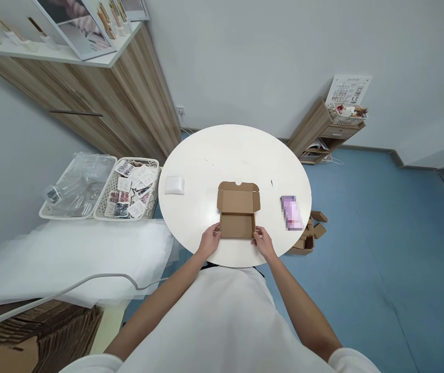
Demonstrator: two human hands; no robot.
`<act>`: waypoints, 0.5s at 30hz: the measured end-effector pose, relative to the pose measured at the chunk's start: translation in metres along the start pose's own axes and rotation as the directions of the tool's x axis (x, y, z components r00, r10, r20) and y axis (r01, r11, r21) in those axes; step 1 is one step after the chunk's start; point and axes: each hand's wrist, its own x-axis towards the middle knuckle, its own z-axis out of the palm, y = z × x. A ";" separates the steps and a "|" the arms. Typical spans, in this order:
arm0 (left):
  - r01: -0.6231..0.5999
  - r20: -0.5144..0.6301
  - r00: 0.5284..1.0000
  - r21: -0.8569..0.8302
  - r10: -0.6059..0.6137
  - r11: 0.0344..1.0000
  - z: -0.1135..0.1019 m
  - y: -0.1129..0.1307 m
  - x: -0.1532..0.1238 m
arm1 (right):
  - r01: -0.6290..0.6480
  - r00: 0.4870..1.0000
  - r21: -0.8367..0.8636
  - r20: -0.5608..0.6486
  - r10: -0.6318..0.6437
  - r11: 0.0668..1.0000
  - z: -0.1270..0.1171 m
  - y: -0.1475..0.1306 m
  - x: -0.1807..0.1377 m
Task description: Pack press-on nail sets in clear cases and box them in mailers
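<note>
A brown cardboard box point(238, 226) sits near the close edge of the round white table point(237, 150). Its lid point(238, 200) is up and tipped back, and I can see inside. The left hand point(210, 240) holds the box's left side, and the right hand point(263, 241) holds its right side. A flat white square packet point(174, 185) lies to the left. A blurry pink and purple packet point(292, 213) lies to the right. Past the table's left edge, a white plastic basket point(117, 218) holds lots of little cards point(138, 178).
</note>
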 end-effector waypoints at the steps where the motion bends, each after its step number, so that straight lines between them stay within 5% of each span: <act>1: 0.008 -0.004 1.000 -0.002 -0.008 1.000 0.002 0.001 0.002 | -0.002 1.000 0.035 -0.002 0.002 0.999 -0.002 0.000 0.002; 8: 0.108 -0.081 0.991 0.013 -0.107 0.994 0.012 0.021 0.018 | -0.064 0.995 0.173 0.088 0.049 0.983 -0.019 0.000 0.024; 15: 0.219 -0.134 0.966 -0.021 -0.220 0.975 0.020 0.027 0.016 | -0.007 0.982 0.083 0.188 -0.009 0.997 -0.029 -0.001 0.042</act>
